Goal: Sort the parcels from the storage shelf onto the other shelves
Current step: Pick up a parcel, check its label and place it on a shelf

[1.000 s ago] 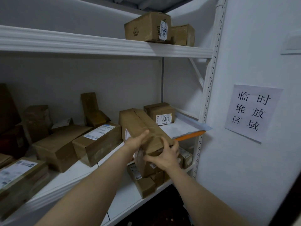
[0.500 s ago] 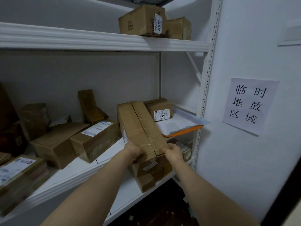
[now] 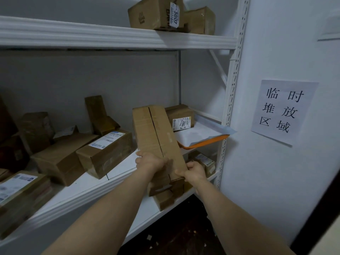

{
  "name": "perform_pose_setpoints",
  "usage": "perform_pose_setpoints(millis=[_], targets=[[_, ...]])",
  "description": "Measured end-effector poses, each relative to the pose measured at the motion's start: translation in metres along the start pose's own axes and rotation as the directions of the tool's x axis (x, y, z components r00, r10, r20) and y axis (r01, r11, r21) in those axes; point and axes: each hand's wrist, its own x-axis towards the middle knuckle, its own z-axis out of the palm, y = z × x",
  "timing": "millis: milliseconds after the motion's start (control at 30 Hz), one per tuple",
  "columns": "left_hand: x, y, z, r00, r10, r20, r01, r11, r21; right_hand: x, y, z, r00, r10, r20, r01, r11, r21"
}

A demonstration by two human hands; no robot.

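Here the long parcel (image 3: 156, 137) is in the air at the right end of the rack, tilted with its far end up, just in front of the middle shelf (image 3: 117, 178). The left hand (image 3: 150, 162) and right hand (image 3: 195, 171) both grip its near end, fingers curled round the two long edges.

Since only one end is held, the far end could dip or swing. That would likely knock the small box (image 3: 181, 117) just behind it, or scrape the white mailer (image 3: 200, 135) that hangs over the shelf edge. The grip sits on smooth taped card, so a slip would probably drop the parcel onto the little boxes (image 3: 206, 161) on the lower shelf.

The small box's label reads 2004. On the top shelf, a carton (image 3: 152, 15) carries a tag (image 3: 174, 14) reading 3007, and its printed brand mark is too blurred to be sure of. The paper sign (image 3: 284, 111) on the wall reads 临时堆放区域. No label shows on the held parcel's visible faces
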Motion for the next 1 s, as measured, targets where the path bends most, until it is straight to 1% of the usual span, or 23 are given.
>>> perform_pose_setpoints(millis=[67,267,367,500,567,600,667,733,800,833,867,933,967,1000], targets=[[0.003,0.002,0.005,1.0,-0.03,0.002,0.03,1.0,-0.007,-0.001,0.001,-0.003,1.0,-0.002,0.001,0.002,0.997,0.072],[0.006,0.008,-0.003,0.992,-0.111,-0.056,0.116,0.988,0.102,-0.005,-0.007,-0.004,1.0,-0.014,-0.002,0.014,0.942,0.336],[0.016,0.009,-0.015,0.99,-0.11,-0.088,0.125,0.971,0.203,-0.003,-0.017,0.012,0.999,-0.038,-0.007,0.038,0.912,0.408],[0.021,0.015,-0.026,0.993,-0.036,-0.115,0.058,0.979,0.196,-0.002,-0.035,0.038,0.997,-0.028,0.077,-0.011,0.884,0.467],[0.022,0.019,-0.032,0.995,-0.031,-0.1,0.047,0.985,0.164,-0.001,-0.044,0.042,0.994,-0.033,0.108,-0.023,0.876,0.481],[0.023,0.02,-0.035,0.996,-0.055,-0.068,0.062,0.992,0.109,0.0,-0.048,0.043,0.991,-0.041,0.125,-0.027,0.869,0.494],[0.027,0.019,-0.042,0.995,-0.088,0.048,0.087,0.996,0.015,0.002,-0.056,0.041,0.988,-0.06,0.144,-0.023,0.857,0.515],[0.029,0.014,-0.049,0.992,-0.062,0.114,0.059,0.998,0.024,0.007,-0.058,0.043,0.994,-0.049,0.098,-0.005,0.871,0.491],[0.035,0.008,-0.052,0.994,-0.048,0.101,0.044,0.998,0.034,0.015,-0.054,0.045,0.999,-0.019,0.031,0.002,0.875,0.484],[0.037,0.005,-0.054,0.994,-0.048,0.097,0.046,0.999,0.026,0.019,-0.049,0.047,1.0,0.022,0.021,-0.03,0.87,0.492],[0.04,0.003,-0.053,0.992,-0.051,0.112,0.051,0.999,0.011,0.021,-0.044,0.048,0.996,0.083,0.039,-0.092,0.865,0.493],[0.041,0.002,-0.053,0.988,-0.057,0.147,0.06,0.998,-0.02,0.024,-0.037,0.051,0.967,0.196,0.164,-0.25,0.85,0.463],[0.041,0.001,-0.054,0.986,-0.059,0.155,0.064,0.998,-0.024,0.024,-0.035,0.053,0.951,0.206,0.232,-0.292,0.847,0.444],[0.041,0.001,-0.055,0.985,-0.055,0.162,0.061,0.998,-0.029,0.024,-0.034,0.055,0.941,0.201,0.271,-0.306,0.849,0.432]])
